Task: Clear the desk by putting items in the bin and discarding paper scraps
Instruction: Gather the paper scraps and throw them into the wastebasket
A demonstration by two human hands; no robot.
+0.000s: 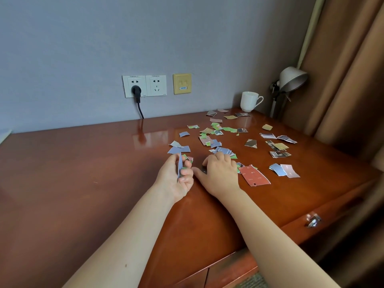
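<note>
Several torn coloured paper scraps [216, 140] lie scattered over the right half of the glossy wooden desk [83, 163]. My left hand [176, 179] is curled around a few blue and green scraps [180, 166], held upright between thumb and fingers. My right hand [220, 173] lies palm down on the desk just to the right, fingers bent over scraps under it; whether it grips any cannot be seen. A large red torn piece [254, 175] rests beside my right hand. No bin is in view.
A white mug [249, 101] stands at the back right, next to a grey desk lamp [289, 84]. Wall sockets with a black plug [136, 92] sit above the desk's back edge. Brown curtains [349, 80] hang on the right. A drawer handle [313, 220] shows below the front edge.
</note>
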